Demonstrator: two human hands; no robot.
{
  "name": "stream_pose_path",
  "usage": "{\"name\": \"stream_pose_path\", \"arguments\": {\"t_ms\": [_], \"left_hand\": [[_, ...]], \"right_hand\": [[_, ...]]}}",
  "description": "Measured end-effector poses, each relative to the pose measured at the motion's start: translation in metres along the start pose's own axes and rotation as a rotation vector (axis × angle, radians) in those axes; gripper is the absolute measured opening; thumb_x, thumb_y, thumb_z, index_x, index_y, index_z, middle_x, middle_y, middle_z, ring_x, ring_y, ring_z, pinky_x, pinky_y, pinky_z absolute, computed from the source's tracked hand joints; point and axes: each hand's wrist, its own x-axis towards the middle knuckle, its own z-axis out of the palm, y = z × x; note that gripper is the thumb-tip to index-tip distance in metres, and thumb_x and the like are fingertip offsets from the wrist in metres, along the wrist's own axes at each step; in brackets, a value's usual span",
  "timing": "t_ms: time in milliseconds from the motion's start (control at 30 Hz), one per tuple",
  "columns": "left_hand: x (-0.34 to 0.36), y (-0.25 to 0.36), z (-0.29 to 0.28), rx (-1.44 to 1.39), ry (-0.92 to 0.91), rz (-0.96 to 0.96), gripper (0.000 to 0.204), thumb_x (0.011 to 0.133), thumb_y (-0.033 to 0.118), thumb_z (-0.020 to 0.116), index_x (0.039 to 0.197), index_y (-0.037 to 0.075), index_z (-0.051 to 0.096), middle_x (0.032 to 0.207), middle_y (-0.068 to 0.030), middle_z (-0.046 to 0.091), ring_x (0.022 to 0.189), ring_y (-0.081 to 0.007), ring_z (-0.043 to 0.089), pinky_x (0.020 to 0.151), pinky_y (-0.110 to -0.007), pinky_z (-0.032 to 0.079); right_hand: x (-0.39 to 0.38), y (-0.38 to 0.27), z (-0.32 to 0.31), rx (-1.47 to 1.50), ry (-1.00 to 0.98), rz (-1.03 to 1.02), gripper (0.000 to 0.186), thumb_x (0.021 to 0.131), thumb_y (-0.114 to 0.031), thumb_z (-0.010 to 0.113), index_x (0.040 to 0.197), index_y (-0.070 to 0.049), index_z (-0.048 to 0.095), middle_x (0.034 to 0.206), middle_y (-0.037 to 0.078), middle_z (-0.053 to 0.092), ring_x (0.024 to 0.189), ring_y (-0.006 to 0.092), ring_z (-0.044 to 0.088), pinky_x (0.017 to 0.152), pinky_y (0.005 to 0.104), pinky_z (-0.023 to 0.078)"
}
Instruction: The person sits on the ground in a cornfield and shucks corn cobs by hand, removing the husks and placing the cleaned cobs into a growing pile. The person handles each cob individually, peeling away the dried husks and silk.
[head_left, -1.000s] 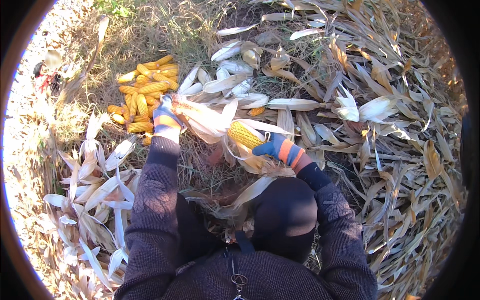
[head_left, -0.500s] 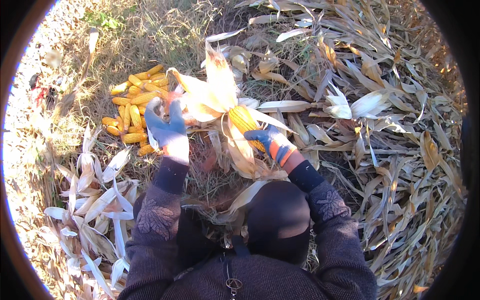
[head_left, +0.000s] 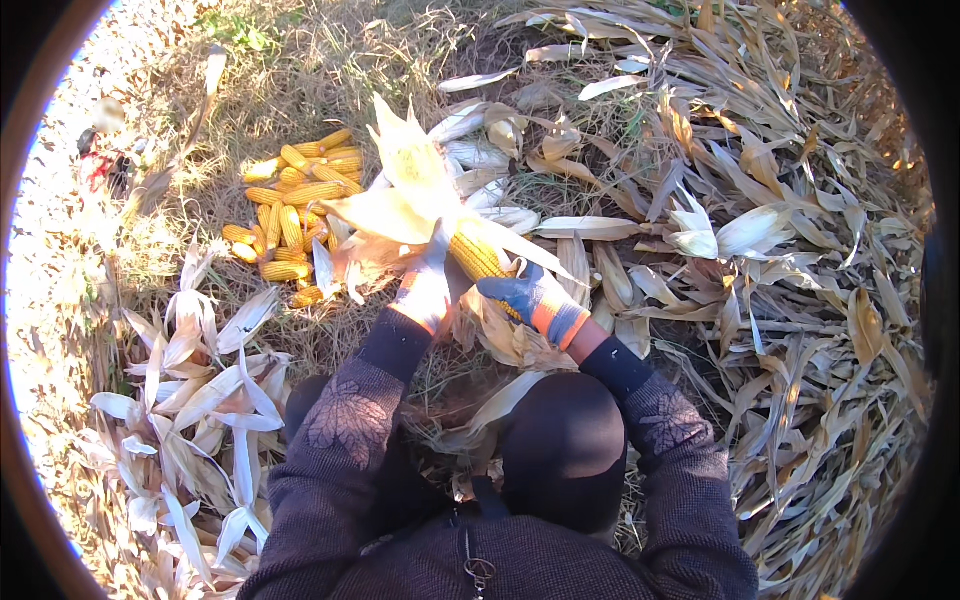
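Note:
An ear of corn [head_left: 477, 256] with yellow kernels is tilted in front of me, its dry pale husk [head_left: 420, 190] peeled back and spread toward the far end. My right hand [head_left: 537, 300], in a blue-grey and orange glove, is closed around the near part of the cob. On the cob's left side, my gloved left hand [head_left: 430, 275] is closed at the base of the loose husk leaves; some of its fingers are hidden. Beyond it on the left lies a pile of bare yellow corn cobs [head_left: 290, 215].
Stripped husks [head_left: 205, 390] are heaped at the near left. Dry corn stalks and leaves [head_left: 800, 350] cover the ground along the right side. Unopened pale ears [head_left: 745, 232] lie among them. My bent knee [head_left: 563, 440] is just below the right hand.
My left hand has come right from beside the cob pile, where its fingers were apart, to the husk. The right hand keeps its hold on the ear.

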Motion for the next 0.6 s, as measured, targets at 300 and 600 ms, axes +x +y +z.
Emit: {"name": "stream_pose_path", "arguments": {"t_ms": [300,600], "left_hand": [[0.05,0.011,-0.093,-0.19,0.005,0.225,0.036,0.091,0.025,0.054,0.119,0.002,0.052,0.107,-0.0098,0.061,0.098,-0.0249,0.058,0.089,-0.04,0.047],[0.059,0.041,-0.113,0.283,-0.265,0.341,0.025,0.09,0.009,0.051,0.113,0.001,0.057,0.101,-0.0082,0.063,0.091,-0.0182,0.059,0.081,-0.029,0.047]], "right_hand": [[-0.007,-0.01,0.009,-0.228,-0.195,0.127,0.05,0.073,-0.02,0.073,0.116,-0.002,0.057,0.092,0.005,0.065,0.079,0.0137,0.059,0.071,0.0273,0.049],[0.007,0.005,0.01,-0.482,-0.133,-0.701,0.074,0.07,-0.019,0.071,0.137,-0.007,0.041,0.133,0.016,0.049,0.124,0.0267,0.046,0.103,0.0343,0.036]]}}
